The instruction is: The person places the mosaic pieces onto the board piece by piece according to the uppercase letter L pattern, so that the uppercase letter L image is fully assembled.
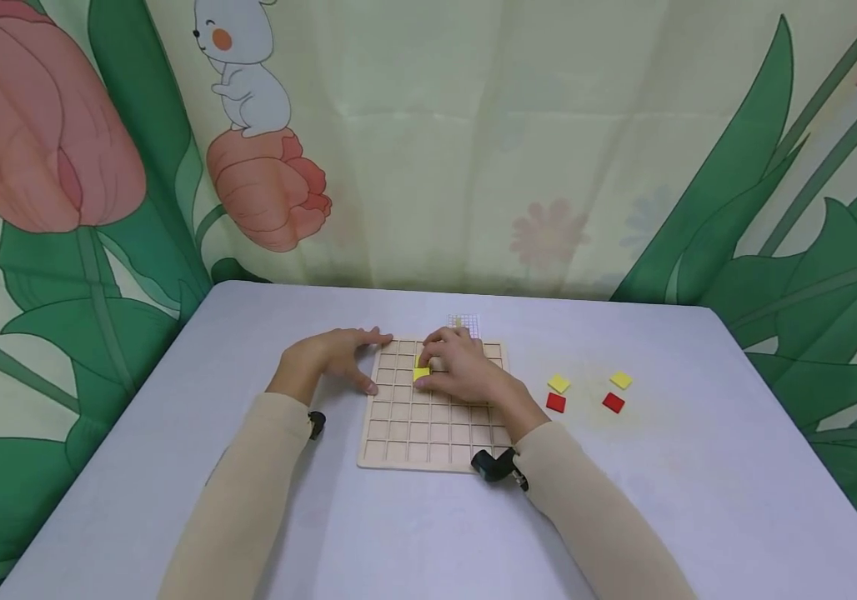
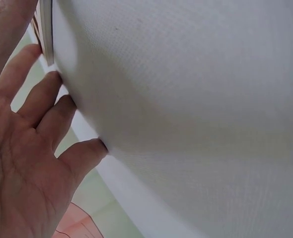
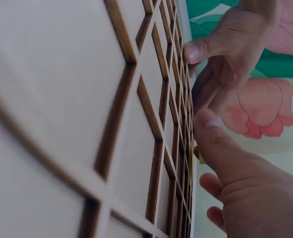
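Note:
A wooden grid board (image 1: 406, 433) lies on the white table, its square cells divided by raised strips. My left hand (image 1: 334, 357) rests at the board's left edge, thumb and a fingertip touching it, the other fingers spread on the table in the left wrist view. Over the upper left cells, my right hand (image 1: 466, 367) pinches a small yellow tile (image 1: 420, 362) between thumb and fingers, which partly hide it. Another yellow tile (image 1: 421, 375) sits on the board just below. In the right wrist view, a bit of yellow (image 3: 202, 158) shows behind the thumb.
Right of the board lie two yellow tiles (image 1: 558, 383) and two red tiles (image 1: 556, 402), in two loose pairs. A small printed grid card (image 1: 464, 322) lies behind the board, partly hidden by the right hand. A patterned curtain (image 1: 428, 167) hangs behind the table.

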Action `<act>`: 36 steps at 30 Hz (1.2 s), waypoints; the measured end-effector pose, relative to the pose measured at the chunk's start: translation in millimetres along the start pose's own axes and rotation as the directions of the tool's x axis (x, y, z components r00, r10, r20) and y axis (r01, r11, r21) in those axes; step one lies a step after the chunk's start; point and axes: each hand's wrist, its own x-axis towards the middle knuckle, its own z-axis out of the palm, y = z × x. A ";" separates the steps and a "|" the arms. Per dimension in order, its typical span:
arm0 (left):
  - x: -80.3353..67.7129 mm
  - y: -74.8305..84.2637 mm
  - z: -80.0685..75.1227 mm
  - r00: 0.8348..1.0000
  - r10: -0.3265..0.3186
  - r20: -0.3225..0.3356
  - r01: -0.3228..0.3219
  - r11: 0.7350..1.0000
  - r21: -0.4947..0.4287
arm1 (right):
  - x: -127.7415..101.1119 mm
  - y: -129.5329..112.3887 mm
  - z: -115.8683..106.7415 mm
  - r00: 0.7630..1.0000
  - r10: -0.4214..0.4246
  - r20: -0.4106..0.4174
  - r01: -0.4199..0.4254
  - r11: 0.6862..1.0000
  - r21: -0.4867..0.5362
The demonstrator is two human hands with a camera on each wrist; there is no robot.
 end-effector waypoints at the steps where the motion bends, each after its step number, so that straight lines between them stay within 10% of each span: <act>1: -0.8 -0.5 0.8 1.000 -0.002 0.004 0.002 1.000 -0.005 | 0.3 -1.0 1.0 1.000 0.002 0.007 -0.002 1.000 -0.005; 36: 1.9 -1.5 0.9 0.999 -0.031 0.013 0.032 0.999 -0.024 | -12.5 -3.3 -24.7 1.000 -0.001 0.011 0.002 0.999 -0.052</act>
